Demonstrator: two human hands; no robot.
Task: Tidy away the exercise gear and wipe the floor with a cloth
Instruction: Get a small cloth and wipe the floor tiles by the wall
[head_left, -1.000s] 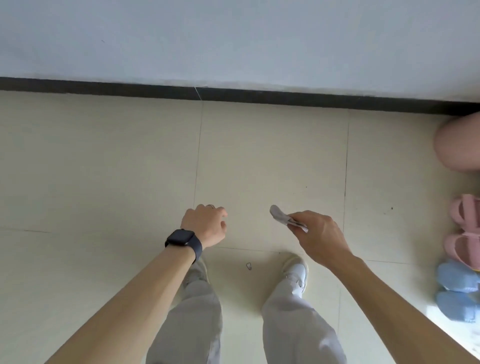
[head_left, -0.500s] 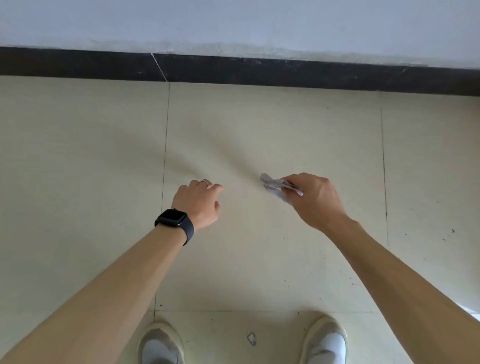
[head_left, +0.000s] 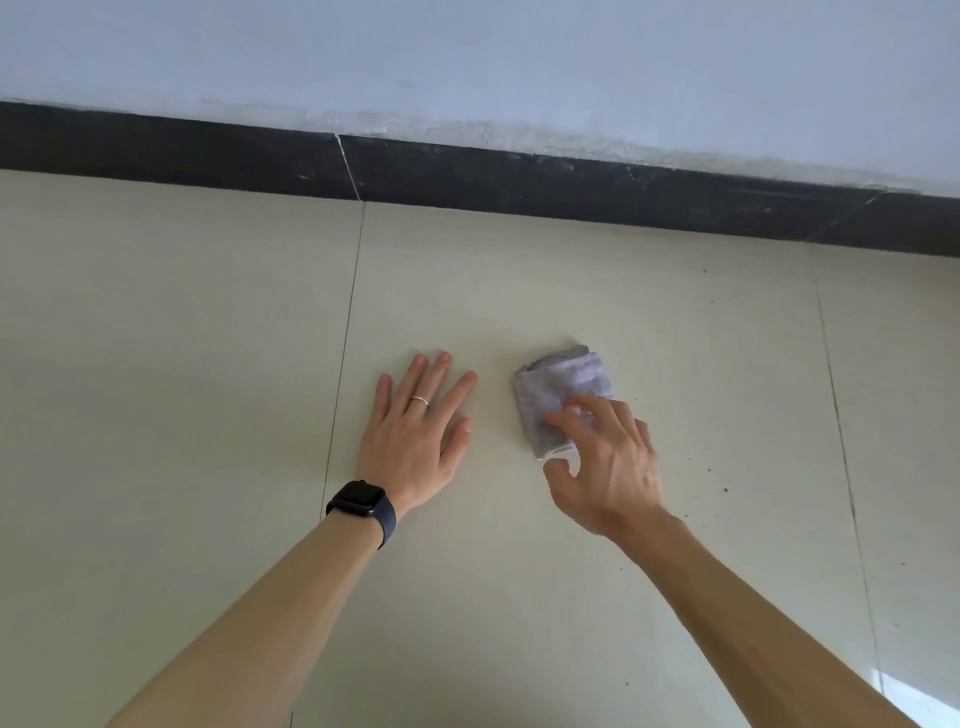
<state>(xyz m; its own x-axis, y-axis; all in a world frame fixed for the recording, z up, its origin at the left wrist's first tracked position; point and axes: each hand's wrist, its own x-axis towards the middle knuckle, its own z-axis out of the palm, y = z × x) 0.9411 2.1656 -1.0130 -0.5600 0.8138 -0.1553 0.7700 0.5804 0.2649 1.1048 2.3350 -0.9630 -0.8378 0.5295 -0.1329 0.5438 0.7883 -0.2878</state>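
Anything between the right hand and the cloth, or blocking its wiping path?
No: the right hand rests its fingers on the cloth. The floor toward the baseboard is bare. Only the left hand, flat on the tile and apart from the cloth, lies in a leftward path.

cloth (head_left: 563, 397) — grey, folded | flat on cream tiled floor (head_left: 208, 364) | near dark skirting
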